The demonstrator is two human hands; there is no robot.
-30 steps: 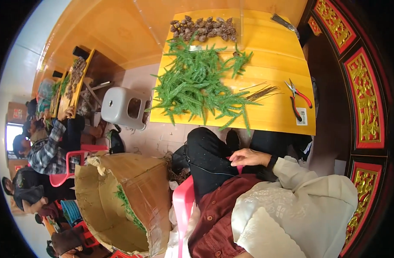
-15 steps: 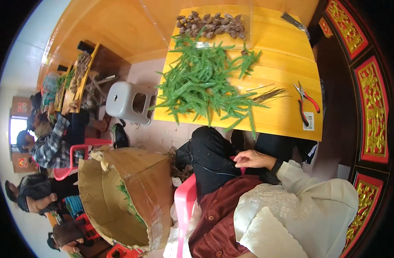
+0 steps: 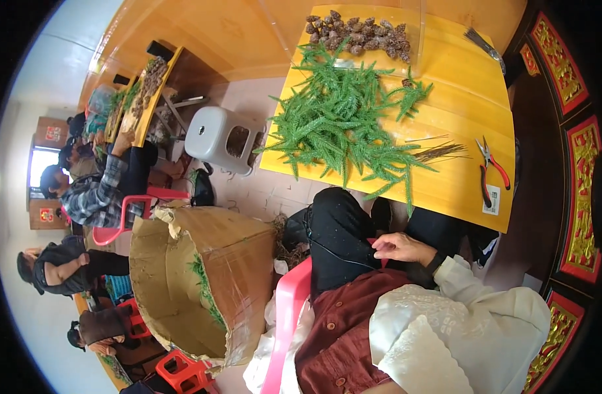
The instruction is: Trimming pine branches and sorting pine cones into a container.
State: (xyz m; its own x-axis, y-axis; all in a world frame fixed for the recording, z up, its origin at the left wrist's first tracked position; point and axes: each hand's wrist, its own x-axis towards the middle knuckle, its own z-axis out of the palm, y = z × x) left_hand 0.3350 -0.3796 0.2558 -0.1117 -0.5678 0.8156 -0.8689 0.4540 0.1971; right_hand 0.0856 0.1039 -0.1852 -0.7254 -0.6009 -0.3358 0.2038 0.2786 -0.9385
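My right hand (image 3: 403, 249), with a dark band at its wrist and a white sleeve, hovers over or rests on my lap beside my black trouser leg (image 3: 338, 230). Its fingers are loosely bent, and nothing shows in them. My left hand is out of the picture. Ahead of my knees, a heap of green artificial fir sprigs (image 3: 343, 121) lies on the yellow table (image 3: 465, 125). Thin brown wire stems (image 3: 442, 153) stick out from the heap. Red-and-black-handled pliers (image 3: 490, 167) lie open at the table's right, partly over a small printed card (image 3: 491, 200).
Brown pine cones (image 3: 360, 36) are bunched at the table's far side, near a bundle of dark wires (image 3: 483, 43). A large open cardboard box (image 3: 238, 276) stands at my left, beyond a pink chair (image 3: 291, 302). Past it are a grey stool (image 3: 219, 138) and several people.
The whole view has shifted, so the table and box appear farther right. My right hand stays at my lap in nearly the same pose.
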